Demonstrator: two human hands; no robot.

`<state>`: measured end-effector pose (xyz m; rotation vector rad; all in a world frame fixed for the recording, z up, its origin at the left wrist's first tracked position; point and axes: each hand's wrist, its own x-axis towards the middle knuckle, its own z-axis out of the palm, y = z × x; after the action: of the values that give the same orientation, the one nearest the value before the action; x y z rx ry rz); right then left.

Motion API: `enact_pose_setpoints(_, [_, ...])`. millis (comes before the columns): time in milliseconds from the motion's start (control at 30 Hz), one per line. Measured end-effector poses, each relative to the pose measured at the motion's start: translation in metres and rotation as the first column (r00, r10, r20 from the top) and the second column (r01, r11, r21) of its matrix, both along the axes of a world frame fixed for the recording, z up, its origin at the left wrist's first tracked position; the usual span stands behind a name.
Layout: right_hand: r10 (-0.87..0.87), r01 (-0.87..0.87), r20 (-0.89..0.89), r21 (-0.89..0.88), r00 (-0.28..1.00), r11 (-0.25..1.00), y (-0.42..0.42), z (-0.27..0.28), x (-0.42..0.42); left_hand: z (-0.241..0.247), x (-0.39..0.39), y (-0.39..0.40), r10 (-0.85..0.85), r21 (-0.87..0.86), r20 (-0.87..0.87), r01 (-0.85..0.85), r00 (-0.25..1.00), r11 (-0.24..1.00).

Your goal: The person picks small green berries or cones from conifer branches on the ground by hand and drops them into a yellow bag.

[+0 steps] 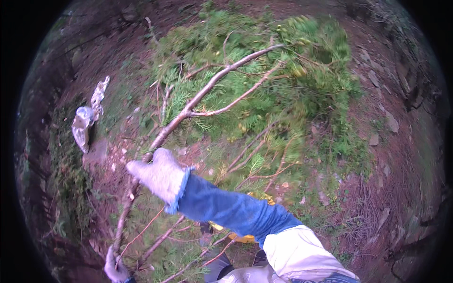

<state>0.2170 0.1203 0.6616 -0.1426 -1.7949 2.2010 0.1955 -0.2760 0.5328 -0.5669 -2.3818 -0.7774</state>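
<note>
A long conifer branch (212,85) with forks and green scaly foliage (265,92) runs from the lower left to the upper middle. My right hand (159,175), in a pale knitted glove with a blue cuff sleeve above it, is closed around the thick middle part of this branch. Near the bottom left edge, my left hand (116,265), also gloved, grips the branch's lower end; part of this hand is cut off by the frame. Thinner side twigs (162,238) stick out between and below the hands.
A crumpled clear and whitish plastic item (83,122) lies on the ground at the left. More cut leafy branches (262,152) lie ahead. Flat stones (391,122) and dry twigs are scattered on the slope at the right. Something yellow (244,237) shows partly behind my right sleeve.
</note>
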Motion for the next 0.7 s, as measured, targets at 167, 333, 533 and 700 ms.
enact_pose_setpoints(167, [0.157,-0.109,0.243,-0.199,0.957,0.974,-0.009,-0.109,-0.089,-0.059,0.007,0.028,-0.059,0.119,0.508,-0.002,0.859,0.993])
enact_pose_setpoints(333, [0.1,-0.39,0.475,0.566,0.874,0.727,-0.013,-0.151,-0.11,-0.188,0.025,0.035,-0.11,0.204,0.83,-0.113,0.547,0.972])
enact_pose_setpoints(533, [0.233,-0.269,0.156,0.279,0.96,0.922,0.009,-0.151,-0.063,-0.388,-0.019,0.013,0.113,-0.139,0.958,0.083,0.264,0.987])
enact_pose_setpoints(700, [-0.384,0.341,0.202,0.22,0.901,0.914,0.109,-0.218,0.014,-0.484,-0.06,-0.054,0.036,-0.044,0.999,0.202,0.04,0.978])
